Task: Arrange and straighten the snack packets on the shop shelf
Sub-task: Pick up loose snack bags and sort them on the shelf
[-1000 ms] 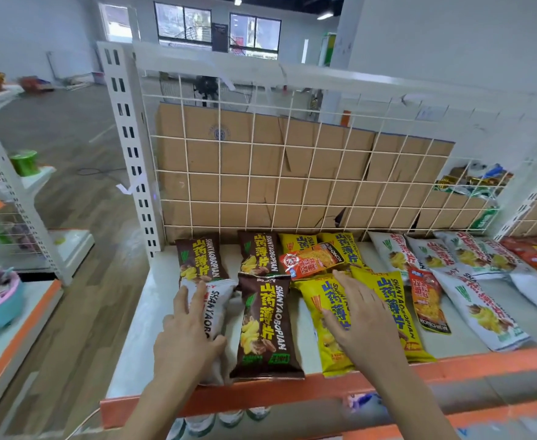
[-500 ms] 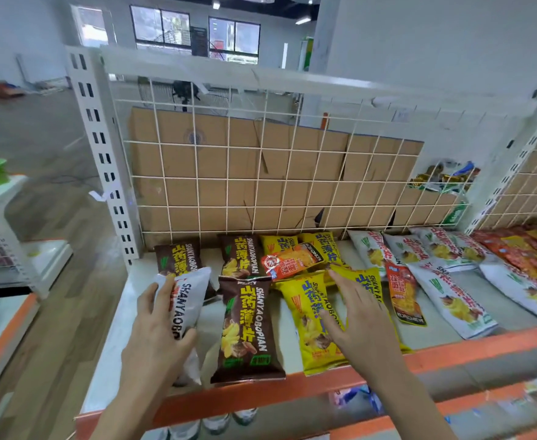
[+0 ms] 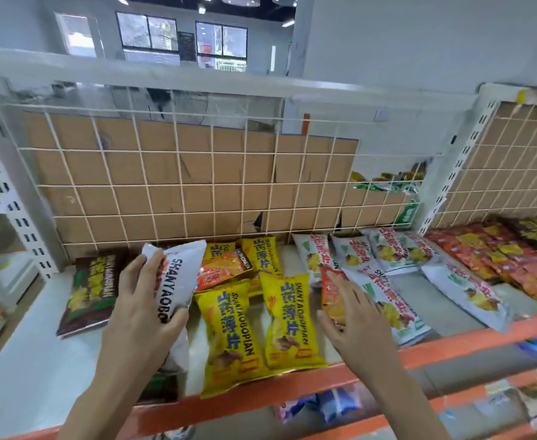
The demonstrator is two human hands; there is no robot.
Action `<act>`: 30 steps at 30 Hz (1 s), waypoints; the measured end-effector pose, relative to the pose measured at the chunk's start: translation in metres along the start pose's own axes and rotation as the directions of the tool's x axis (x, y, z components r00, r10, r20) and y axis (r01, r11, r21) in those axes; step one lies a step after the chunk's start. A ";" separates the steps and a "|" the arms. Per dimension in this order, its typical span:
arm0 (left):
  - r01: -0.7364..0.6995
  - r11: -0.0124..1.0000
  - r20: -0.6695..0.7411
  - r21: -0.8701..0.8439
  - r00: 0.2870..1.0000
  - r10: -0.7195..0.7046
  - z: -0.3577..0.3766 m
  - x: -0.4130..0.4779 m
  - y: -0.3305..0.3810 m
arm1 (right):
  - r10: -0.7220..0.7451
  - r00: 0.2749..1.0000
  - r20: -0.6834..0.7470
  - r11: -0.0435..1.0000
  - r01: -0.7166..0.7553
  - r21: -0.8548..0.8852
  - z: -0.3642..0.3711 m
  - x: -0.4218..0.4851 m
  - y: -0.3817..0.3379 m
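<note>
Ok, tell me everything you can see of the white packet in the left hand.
The white snack packet looks like glossy, crinkled plastic film, with black SHANYAOBO lettering running lengthwise. The left hand grips its middle, fingers round the left edge, thumb across the front. It is tilted, upper end toward the wire grid, lower end partly behind the hand, beside a yellow packet.

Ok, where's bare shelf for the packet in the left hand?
Widest bare patch: the front-left corner of the shelf, between the brown packet and the orange rail. A narrower strip lies between the loose white packets and the red packets. The middle, around the yellow packets and right hand, is crowded.
</note>
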State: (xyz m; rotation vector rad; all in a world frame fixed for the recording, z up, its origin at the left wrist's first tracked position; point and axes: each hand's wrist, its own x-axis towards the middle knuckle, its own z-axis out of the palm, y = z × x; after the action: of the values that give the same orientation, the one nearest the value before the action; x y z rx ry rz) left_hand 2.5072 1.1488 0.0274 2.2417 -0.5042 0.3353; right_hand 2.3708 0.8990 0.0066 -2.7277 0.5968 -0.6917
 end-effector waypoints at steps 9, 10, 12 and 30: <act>-0.021 1.000 0.042 0.010 0.999 0.021 0.088 -0.016 0.097 | 0.006 0.997 0.071 0.999 -0.009 0.035 -0.041 0.009 0.111; -0.033 0.999 0.052 0.002 0.998 0.033 0.097 -0.017 0.107 | 0.008 0.997 0.079 0.999 -0.011 0.037 -0.046 0.008 0.122; -0.052 0.999 0.085 0.002 0.995 0.052 0.113 -0.020 0.124 | 0.019 0.997 0.081 0.999 -0.021 0.025 -0.054 0.007 0.144; -0.203 0.966 0.376 -0.158 0.892 0.250 0.226 -0.002 0.217 | 0.255 0.964 0.071 0.955 -0.262 0.138 -0.070 0.012 0.229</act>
State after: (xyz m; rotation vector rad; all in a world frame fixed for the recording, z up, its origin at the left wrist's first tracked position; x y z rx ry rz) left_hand 2.4227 0.8473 0.0217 2.1434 -0.9801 -0.0359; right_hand 2.2714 0.6812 -0.0080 -2.4644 0.8371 -0.5729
